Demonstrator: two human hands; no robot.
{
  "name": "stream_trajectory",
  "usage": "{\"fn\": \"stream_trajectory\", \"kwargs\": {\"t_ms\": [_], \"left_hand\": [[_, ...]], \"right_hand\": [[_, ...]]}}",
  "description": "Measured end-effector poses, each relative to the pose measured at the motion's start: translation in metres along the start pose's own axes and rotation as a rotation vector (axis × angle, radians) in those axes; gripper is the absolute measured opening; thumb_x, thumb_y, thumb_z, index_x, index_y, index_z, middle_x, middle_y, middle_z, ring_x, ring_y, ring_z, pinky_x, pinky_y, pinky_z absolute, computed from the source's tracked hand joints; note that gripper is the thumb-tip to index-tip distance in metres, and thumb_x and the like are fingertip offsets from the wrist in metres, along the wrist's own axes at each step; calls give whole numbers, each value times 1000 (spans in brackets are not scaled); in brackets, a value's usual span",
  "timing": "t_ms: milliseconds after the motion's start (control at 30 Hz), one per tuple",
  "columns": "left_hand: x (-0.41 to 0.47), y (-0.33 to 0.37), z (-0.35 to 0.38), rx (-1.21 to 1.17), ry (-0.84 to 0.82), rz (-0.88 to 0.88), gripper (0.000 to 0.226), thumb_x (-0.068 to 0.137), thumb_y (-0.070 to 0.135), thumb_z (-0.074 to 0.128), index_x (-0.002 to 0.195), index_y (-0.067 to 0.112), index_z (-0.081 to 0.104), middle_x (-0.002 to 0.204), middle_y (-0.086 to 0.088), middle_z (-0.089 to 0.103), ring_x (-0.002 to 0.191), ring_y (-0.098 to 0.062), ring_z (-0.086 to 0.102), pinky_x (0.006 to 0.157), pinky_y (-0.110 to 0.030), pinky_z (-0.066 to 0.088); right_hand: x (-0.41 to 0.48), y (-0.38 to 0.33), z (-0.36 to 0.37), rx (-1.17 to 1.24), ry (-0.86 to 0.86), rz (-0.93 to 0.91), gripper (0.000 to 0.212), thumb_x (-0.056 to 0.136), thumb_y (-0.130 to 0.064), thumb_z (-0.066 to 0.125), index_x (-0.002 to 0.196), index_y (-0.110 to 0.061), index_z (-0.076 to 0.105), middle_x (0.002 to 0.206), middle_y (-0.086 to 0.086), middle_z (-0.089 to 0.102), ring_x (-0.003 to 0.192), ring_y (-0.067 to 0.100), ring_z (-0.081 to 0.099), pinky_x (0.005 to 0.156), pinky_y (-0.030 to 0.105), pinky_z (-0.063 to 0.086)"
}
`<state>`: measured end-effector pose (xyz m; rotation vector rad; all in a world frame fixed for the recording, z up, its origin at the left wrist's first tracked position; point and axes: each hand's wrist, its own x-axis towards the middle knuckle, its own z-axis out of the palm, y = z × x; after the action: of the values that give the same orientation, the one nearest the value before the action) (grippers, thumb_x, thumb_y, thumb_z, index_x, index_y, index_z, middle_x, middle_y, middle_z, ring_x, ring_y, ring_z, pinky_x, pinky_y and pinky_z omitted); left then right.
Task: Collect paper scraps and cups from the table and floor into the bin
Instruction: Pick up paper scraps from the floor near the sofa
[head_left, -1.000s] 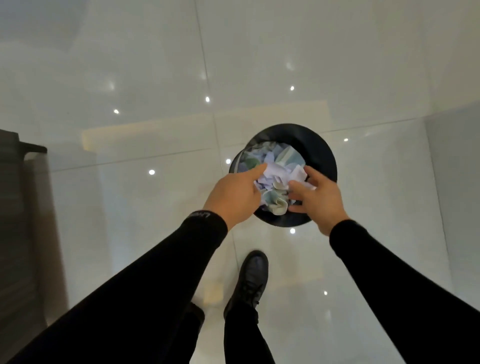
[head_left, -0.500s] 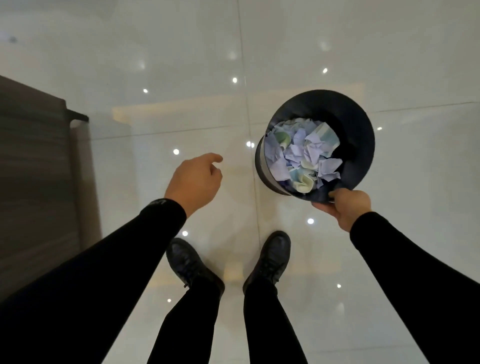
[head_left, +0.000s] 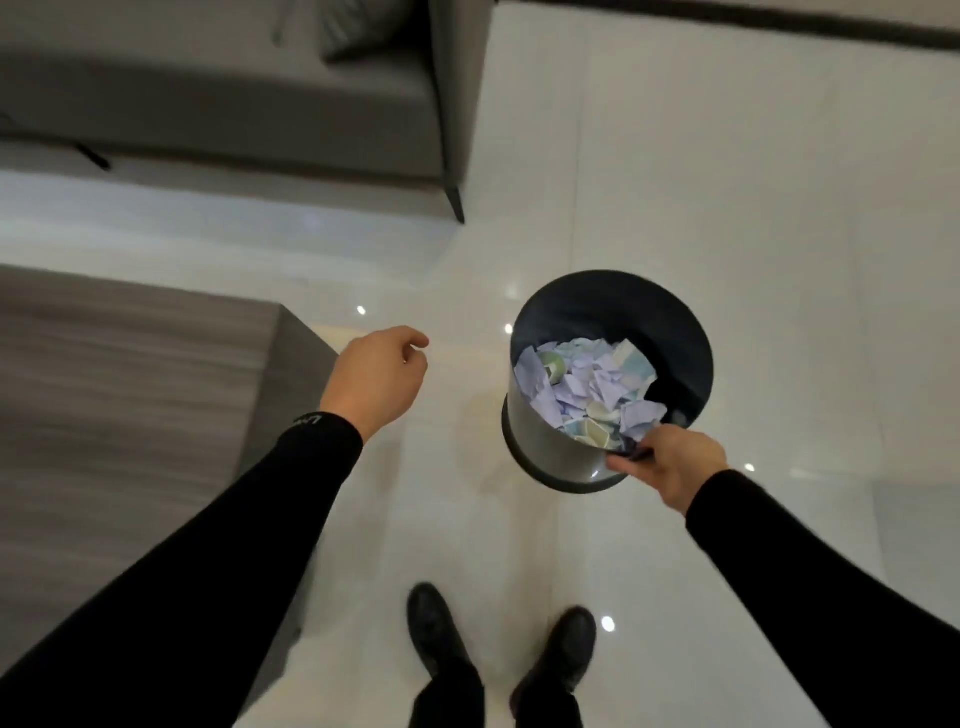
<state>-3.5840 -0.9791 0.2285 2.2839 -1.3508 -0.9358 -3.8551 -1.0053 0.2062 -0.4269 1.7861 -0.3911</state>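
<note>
A round black bin (head_left: 670, 332) hangs above the white floor, tilted toward me. It is filled with crumpled pale purple, blue and green paper scraps (head_left: 582, 389) and a crushed cup. My right hand (head_left: 670, 467) grips the bin's near rim. My left hand (head_left: 376, 379) hovers to the left of the bin with loosely curled fingers and nothing in it, just past the corner of the table.
A low grey wood-grain table (head_left: 130, 374) fills the left side. A grey sofa (head_left: 234, 93) stands at the top left, its dark leg near the floor's middle. Glossy white tiles (head_left: 753, 182) stretch to the right. My two black shoes (head_left: 431, 629) stand at the bottom.
Both hands were at the scraps in the bin; now my right hand carries the bin by its rim, my left has pulled away left. The view swung toward the table and sofa.
</note>
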Motion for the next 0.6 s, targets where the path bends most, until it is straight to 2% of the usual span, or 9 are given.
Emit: {"fn": "stream_trajectory", "kwargs": {"t_ms": [67,133,200,233,300,333,400,467,600], "left_hand": [[-4,14,-67,-29,57,19,30,87,17,47,111,17,63,95,-7,70,95,-25,62,87,-33,50],[-8,25,-127,-82,120,30,28,86,18,48,109,18,64,91,-3,69,92,-22,62,83,-31,49],[-12,35,-180,-188,169,38,24,86,20,50,104,18,66,90,-1,70,86,-18,65,76,-30,51],[-14,40,-205,-268,188,36,21,85,21,51,98,20,67,89,0,70,81,-15,66,69,-28,52],[-18,50,-250,-452,259,14,14,84,22,52,83,25,66,84,3,70,73,-10,67,63,-25,52],[-19,55,-270,-537,307,-3,14,83,23,53,78,26,65,81,3,70,70,-10,66,62,-25,52],[-18,61,-305,-674,397,-36,14,83,21,53,76,23,65,76,2,70,65,-12,64,58,-24,50],[-12,66,-332,-741,472,-59,15,84,17,53,76,20,65,72,1,69,59,-10,62,55,-22,49],[9,71,-369,-766,591,-97,14,83,17,54,76,19,66,72,0,68,60,-10,61,55,-22,50]], "right_hand": [[-43,-48,12,155,-31,-39,17,89,10,40,103,2,44,106,20,52,74,32,59,40,22,53],[-88,-97,31,172,-38,-81,15,89,11,39,102,5,44,105,22,52,67,34,59,32,22,50],[-127,-139,47,149,-101,-153,19,88,11,36,104,8,45,102,25,52,56,34,61,34,24,52],[-145,-161,54,132,-131,-202,24,88,13,34,109,8,46,102,24,51,53,34,61,41,26,56],[-179,-205,70,88,-161,-284,34,88,15,33,119,9,46,105,21,48,59,33,58,54,29,59],[-192,-225,78,67,-181,-314,33,88,15,33,118,9,47,107,21,48,63,33,57,54,27,58],[-210,-263,94,29,-243,-345,28,88,14,36,112,7,50,113,22,51,72,35,58,39,24,54],[-220,-298,114,-47,-289,-396,28,88,14,39,113,8,51,120,27,53,87,39,62,34,22,51],[-221,-358,162,-52,-403,-406,31,89,12,36,115,5,52,116,19,55,70,35,59,32,23,49]]}}
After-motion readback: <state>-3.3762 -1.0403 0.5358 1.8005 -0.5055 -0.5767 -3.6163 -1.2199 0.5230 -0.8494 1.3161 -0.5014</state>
